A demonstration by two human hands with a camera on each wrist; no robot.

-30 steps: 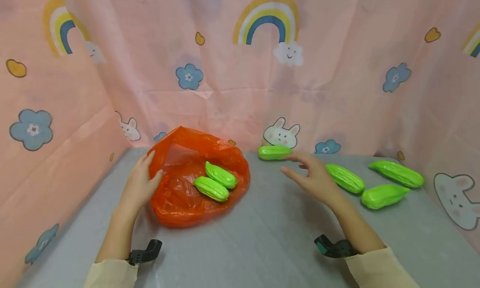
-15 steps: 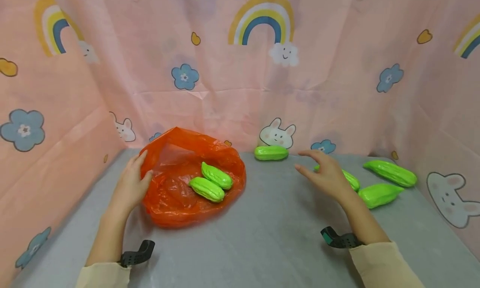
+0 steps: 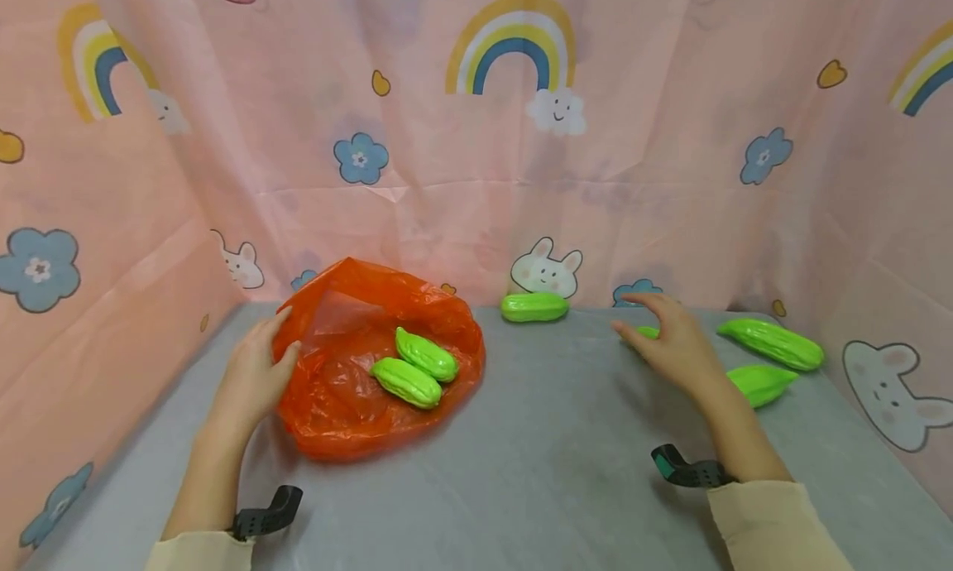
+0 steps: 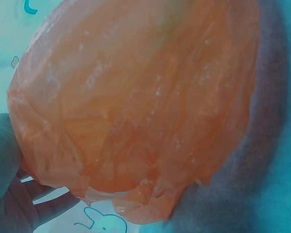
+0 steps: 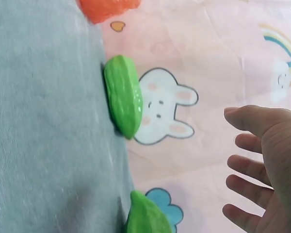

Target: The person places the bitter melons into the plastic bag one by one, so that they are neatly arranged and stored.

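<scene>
An orange-red plastic bag (image 3: 320, 430) lies with its mouth wide, two ribbed green gourds (image 3: 406, 382) inside. My left hand (image 3: 249, 376) is at the bag's left side, thumb and fingers spread apart by the rim. In the left wrist view the fingers (image 4: 53, 206) reach along the outside of the bag (image 4: 136, 121). My right hand (image 3: 681, 347) hovers over the right part of the table, holding nothing, with thumb and fingers apart. Under it another gourd (image 3: 648, 333) is mostly hidden. One more gourd (image 3: 534, 307) rests at the back, seen also in the right wrist view.
Two further gourds, one behind (image 3: 772, 343) and one nearer (image 3: 761, 385), lie to the right of my right hand. A pink printed cloth (image 3: 424, 199) walls in the grey table (image 3: 476, 488) at the back and both sides.
My right hand has moved right, away from the back gourd and over the one beside it. My left hand stays at the bag, and the view has turned slightly right.
</scene>
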